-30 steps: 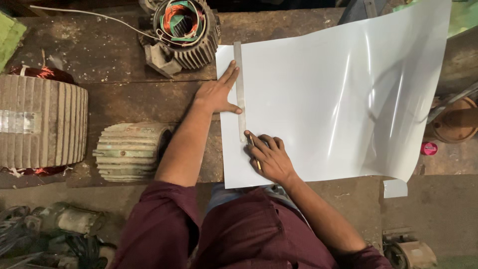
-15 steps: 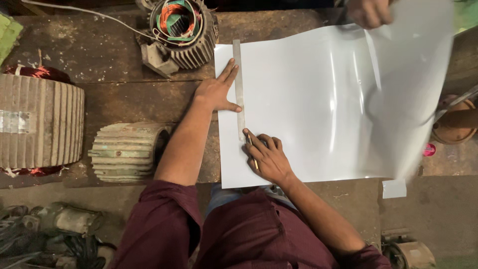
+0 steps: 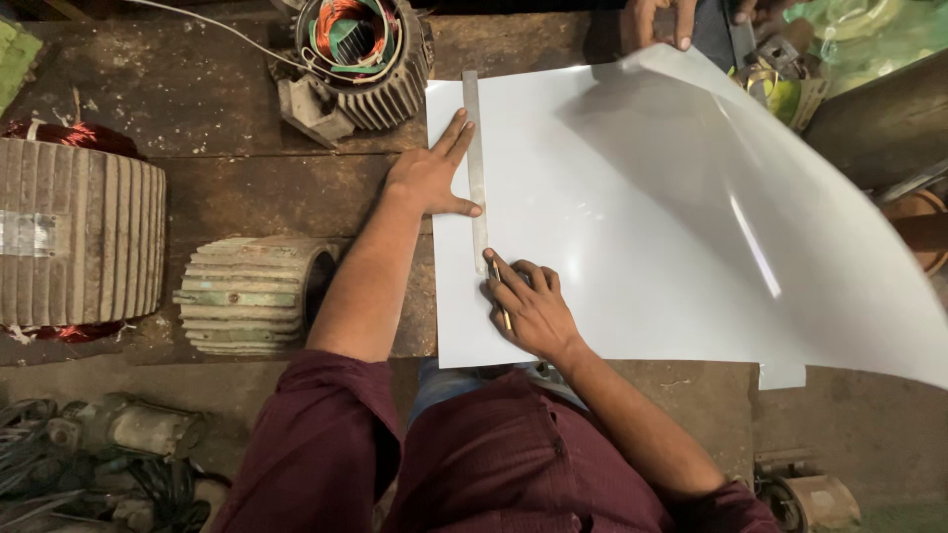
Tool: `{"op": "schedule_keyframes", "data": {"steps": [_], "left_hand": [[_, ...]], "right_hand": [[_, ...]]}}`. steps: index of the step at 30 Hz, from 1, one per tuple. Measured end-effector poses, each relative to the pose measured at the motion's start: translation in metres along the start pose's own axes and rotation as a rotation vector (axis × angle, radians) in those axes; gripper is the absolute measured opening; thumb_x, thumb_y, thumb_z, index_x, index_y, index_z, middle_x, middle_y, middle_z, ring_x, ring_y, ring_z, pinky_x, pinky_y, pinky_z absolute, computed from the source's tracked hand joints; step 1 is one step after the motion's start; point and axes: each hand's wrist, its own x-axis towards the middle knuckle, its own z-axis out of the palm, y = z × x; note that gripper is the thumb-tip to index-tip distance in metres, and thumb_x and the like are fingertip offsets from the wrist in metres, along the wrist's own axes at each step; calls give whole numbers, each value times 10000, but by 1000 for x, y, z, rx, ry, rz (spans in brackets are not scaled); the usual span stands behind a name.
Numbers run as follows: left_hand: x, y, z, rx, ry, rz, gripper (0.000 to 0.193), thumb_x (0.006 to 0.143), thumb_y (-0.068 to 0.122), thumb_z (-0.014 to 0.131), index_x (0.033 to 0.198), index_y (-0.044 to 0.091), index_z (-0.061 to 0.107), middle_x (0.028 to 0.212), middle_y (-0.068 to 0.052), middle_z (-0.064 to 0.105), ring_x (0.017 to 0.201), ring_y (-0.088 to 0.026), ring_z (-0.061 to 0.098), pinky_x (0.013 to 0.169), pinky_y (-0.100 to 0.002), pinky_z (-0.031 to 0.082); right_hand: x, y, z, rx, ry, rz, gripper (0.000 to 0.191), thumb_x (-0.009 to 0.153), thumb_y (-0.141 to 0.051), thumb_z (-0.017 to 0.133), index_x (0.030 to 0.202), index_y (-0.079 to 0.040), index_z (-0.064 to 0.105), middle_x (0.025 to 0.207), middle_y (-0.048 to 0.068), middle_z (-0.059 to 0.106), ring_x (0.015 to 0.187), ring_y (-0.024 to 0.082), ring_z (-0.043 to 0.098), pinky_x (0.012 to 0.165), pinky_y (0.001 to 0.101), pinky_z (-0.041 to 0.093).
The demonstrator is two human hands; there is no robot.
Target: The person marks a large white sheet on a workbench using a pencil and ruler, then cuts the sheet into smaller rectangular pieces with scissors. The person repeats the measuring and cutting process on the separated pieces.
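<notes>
A large white sheet (image 3: 671, 227) lies on the dark wooden workbench (image 3: 247, 188); its right part curls up off the bench. A metal ruler (image 3: 475, 148) runs along the sheet's left edge. My left hand (image 3: 432, 175) presses flat on the ruler and the sheet's edge. My right hand (image 3: 528, 308) grips a thin pen-like tool (image 3: 499, 296) with its tip against the ruler's lower end. Another person's hand (image 3: 657, 22) holds the sheet's far edge at the top.
A finned motor stator with copper windings (image 3: 363, 54) stands at the bench's far side. A finned motor housing (image 3: 252, 294) and a bigger ribbed one (image 3: 79, 237) lie to the left. Cables and motor parts (image 3: 89, 454) lie on the floor at lower left.
The sheet's right part has lifted and curled over toward the left, held by another person's hand that came in at the top. My hands have stayed on the ruler.
</notes>
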Motion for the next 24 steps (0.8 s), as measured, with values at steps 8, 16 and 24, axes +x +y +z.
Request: {"op": "schedule_keyframes", "data": {"steps": [8, 16, 24], "left_hand": [[3, -2, 5, -24, 95, 54, 1484, 608, 800, 806, 1651, 134, -15, 1723, -56, -124, 1123, -338, 685, 923, -430, 583], [4, -2, 5, -52, 76, 48, 1470, 616, 772, 810, 1657, 142, -15, 1731, -36, -125, 1166, -328, 672, 949, -431, 575], [4, -3, 8, -52, 116, 68, 1468, 607, 775, 820, 1652, 150, -1, 1726, -35, -116, 1178, -337, 661, 946, -438, 569]], "right_hand": [[-3, 5, 3, -20, -21, -22, 404, 905, -298, 602, 1282, -153, 602, 1674, 32, 295, 1317, 327, 443, 1087, 533, 349], [-3, 2, -1, -14, 22, -20, 381, 882, -283, 626, 1245, -170, 613, 1667, 19, 310, 1313, 325, 453, 1080, 531, 354], [-3, 2, -3, 0, 41, -33, 396, 877, -280, 641, 1253, -158, 612, 1664, 24, 317, 1305, 328, 464, 1075, 526, 360]]}}
